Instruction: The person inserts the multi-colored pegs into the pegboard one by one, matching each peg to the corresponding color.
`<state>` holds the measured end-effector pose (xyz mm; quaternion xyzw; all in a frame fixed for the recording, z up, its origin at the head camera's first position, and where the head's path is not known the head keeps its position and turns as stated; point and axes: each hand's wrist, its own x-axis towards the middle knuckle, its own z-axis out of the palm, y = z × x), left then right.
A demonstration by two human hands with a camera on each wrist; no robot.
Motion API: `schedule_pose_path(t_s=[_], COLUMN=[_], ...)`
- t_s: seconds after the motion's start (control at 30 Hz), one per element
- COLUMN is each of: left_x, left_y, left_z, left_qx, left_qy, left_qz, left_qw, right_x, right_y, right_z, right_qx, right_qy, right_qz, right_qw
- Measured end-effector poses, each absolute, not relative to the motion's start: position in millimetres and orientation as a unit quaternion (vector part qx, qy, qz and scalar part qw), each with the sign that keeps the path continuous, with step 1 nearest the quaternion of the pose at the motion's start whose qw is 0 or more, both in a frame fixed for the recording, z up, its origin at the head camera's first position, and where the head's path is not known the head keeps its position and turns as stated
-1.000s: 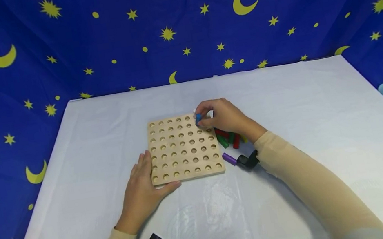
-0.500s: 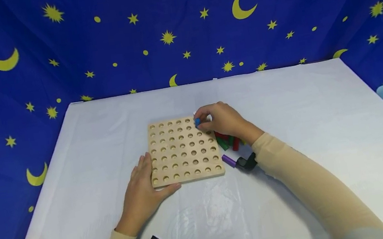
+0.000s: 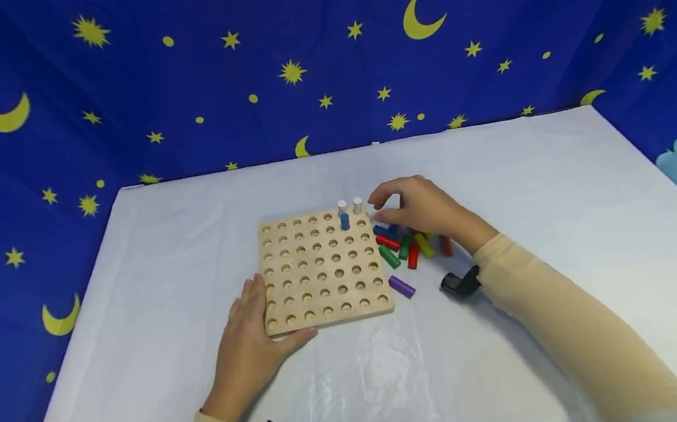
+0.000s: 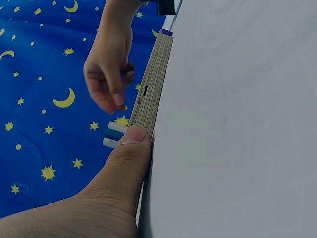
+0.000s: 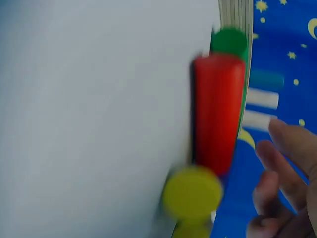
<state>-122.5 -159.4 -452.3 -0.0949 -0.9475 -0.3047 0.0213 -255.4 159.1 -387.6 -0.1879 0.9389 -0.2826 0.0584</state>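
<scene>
the wooden pegboard (image 3: 321, 268) lies flat near the middle of the table (image 3: 501, 157), its rows of holes running parallel to the table's near edge. in the board's far right corner we have three pegs standing upright: two white pegs (image 3: 349, 205) side by side in the far row and a blue peg (image 3: 344, 222) just in front of the left white one. our right hand (image 3: 420, 207) hovers just beyond the board's right edge, level with those standing pegs, fingers loosely curled and holding nothing that we can see. directly under and in front of that hand lies the loose pile of pegs (image 3: 405, 245) on the table: red, green, yellow and orange ones lying on their sides, most with their long axes pointing roughly toward the far edge, and a purple peg (image 3: 402, 287) a little apart near the board's near right corner. the pile is close beside our right hand and well apart from our left. our left hand (image 3: 251, 341) rests flat at the board's near left corner, thumb pressed along the near edge, fingers straight.
</scene>
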Motion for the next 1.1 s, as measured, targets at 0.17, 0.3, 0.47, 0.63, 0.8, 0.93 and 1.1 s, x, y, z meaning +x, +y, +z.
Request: schedule_pose_path(t_s=[0.17,0.3,0.47,0.63,0.8,0.93,1.1], left_x=[-122.9,-122.7,-122.4,-122.7,-122.9,-122.8,-122.5], left_y=[-159.9,-160.2,-159.3,-158.9,-159.2,-159.5,-159.1], left_z=[-453.2,-452.5,-451.9,-453.3,-455.6,-455.0,-454.5], left_qx=[-0.097,-0.096,-0.094,-0.096,-0.099,-0.1,-0.099], left_qy=[-0.948,-0.948,-0.948,-0.948,-0.948,-0.948,-0.947], left_qz=[-0.302,-0.301,-0.303,-0.303,-0.301,-0.301,-0.303], left_qw=[0.026,0.027,0.023,0.025,0.029,0.031,0.032], right_x=[-254.5,-254.1,-255.0,-255.8,-255.5,-254.0,-253.6], right_y=[168.8,169.1,167.8,166.7,165.6,166.6,170.7], right_z=[-389.6,-391.1,-389.6,-387.0,-387.4,-389.0,-391.8], right_qx=[-0.189,-0.199,-0.213,-0.226,-0.227,-0.224,-0.228], right_qy=[0.936,0.931,0.93,0.936,0.941,0.94,0.929], right_qz=[-0.273,-0.273,-0.256,-0.215,-0.192,-0.198,-0.239], right_qw=[0.117,0.141,0.153,0.159,0.159,0.164,0.165])
